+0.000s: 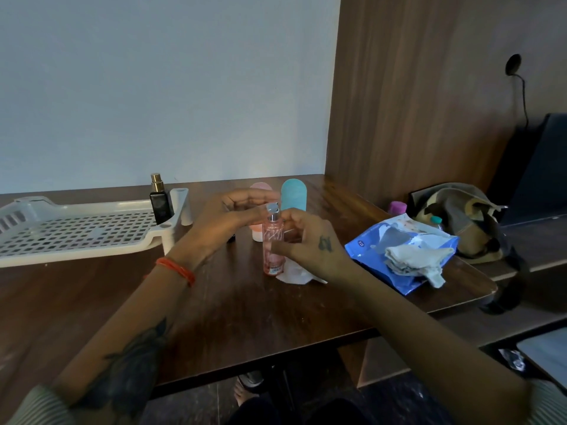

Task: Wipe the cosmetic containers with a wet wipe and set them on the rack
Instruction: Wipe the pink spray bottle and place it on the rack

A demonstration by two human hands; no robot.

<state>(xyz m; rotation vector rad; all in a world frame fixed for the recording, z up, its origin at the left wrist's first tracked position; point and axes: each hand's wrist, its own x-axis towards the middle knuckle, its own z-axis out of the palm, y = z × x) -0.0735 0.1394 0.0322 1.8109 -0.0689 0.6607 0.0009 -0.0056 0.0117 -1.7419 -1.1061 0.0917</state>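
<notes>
A slim pink spray bottle (pixel 272 244) with a silver nozzle stands upright mid-table. My left hand (pixel 225 217) curls round its top from the left, thumb at the neck. My right hand (pixel 311 243) pinches the bottle from the right, thumb on the body and fingers near the nozzle. A white wet wipe (pixel 295 277) lies flat on the table under my right hand. The white perforated rack (pixel 76 236) sits at the left, with a black perfume bottle (pixel 160 201) standing in its right corner. A teal container (pixel 293 194) and a pink container (pixel 257 235) stand behind the hands.
A blue wet wipe pack (pixel 365 248) lies at the right with crumpled used wipes (pixel 415 260) on top. Behind it are a purple-capped bottle (pixel 398 207) and a bag (pixel 460 216). A wooden panel rises at the table's right rear; the wall is behind.
</notes>
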